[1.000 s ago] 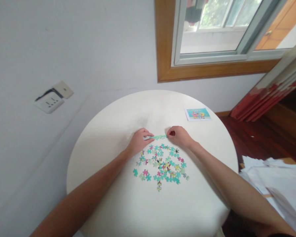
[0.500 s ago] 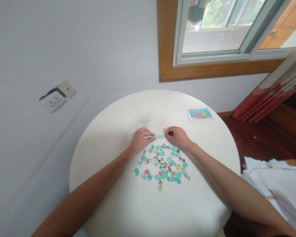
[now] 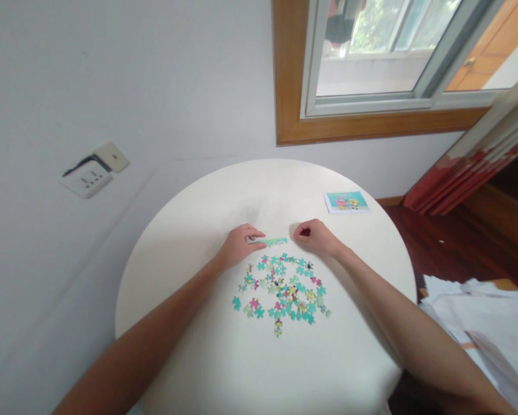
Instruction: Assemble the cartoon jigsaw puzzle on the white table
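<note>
A narrow strip of joined green jigsaw puzzle pieces [image 3: 277, 241] lies on the round white table [image 3: 190, 207]. My left hand [image 3: 237, 246] is at its left end, with thumb and fingers on either side of the strip. Just beyond the strip's right end is my right hand [image 3: 314, 237], thumb and fingertips pinched together and apart from the strip. Whether a piece is in that pinch cannot be made out. Closer to me, many loose puzzle pieces [image 3: 300, 286] in teal, pink, yellow and pale green are spread between my forearms.
A small picture card [image 3: 346, 202] with cartoon figures lies at the table's back right. White papers [image 3: 479, 323] are heaped to the right of the table. Behind it are a wall with a socket [image 3: 86, 178], a window, and a red and cream curtain [image 3: 440, 178].
My right hand has come off the strip's right end and moved slightly right. My left hand has shifted a little left, its fingers less over the strip, so more of it shows.
</note>
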`<state>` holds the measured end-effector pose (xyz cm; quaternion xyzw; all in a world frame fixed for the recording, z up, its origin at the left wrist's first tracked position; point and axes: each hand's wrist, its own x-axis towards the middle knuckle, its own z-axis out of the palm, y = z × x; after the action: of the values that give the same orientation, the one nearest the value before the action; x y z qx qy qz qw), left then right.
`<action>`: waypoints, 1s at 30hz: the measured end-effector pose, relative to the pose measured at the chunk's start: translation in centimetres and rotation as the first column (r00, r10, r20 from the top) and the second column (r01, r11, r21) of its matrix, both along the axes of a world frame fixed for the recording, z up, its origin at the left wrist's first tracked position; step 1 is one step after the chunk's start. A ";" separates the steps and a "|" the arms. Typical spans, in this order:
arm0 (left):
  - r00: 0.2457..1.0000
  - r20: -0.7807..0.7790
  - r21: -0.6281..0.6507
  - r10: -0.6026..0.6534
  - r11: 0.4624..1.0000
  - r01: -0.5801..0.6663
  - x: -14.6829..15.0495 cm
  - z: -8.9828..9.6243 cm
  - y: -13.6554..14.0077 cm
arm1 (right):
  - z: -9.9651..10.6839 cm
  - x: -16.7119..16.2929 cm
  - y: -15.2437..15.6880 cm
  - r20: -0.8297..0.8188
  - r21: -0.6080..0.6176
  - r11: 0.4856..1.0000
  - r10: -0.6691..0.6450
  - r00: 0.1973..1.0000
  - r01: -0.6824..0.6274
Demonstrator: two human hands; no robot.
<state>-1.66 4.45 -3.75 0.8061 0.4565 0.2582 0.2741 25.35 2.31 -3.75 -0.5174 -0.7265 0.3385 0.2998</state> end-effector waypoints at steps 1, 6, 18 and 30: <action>1.000 -0.003 -0.013 -0.007 1.000 0.007 -0.2 0.0 0.1 | 0.0 0.0 0.0 0.011 0.005 1.000 0.001 1.000 -0.001; 1.000 -0.022 -0.042 -0.019 0.999 0.018 -0.8 0.0 0.3 | 0.0 -0.8 -0.5 0.167 0.072 0.996 -0.061 0.984 0.049; 0.999 -0.026 0.013 0.036 0.999 -0.035 -0.1 -0.4 0.1 | 0.0 -2.3 -0.9 0.278 0.118 0.982 -0.172 0.945 0.144; 0.997 -0.039 0.082 0.063 0.995 -0.059 0.4 -0.3 -0.1 | -0.2 -2.7 -0.7 0.292 0.139 0.976 -0.199 0.935 0.165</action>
<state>-1.27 4.40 -4.03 0.8073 0.4757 0.2680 0.2239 22.61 1.61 -3.93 -0.6107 -0.7308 0.1841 0.2432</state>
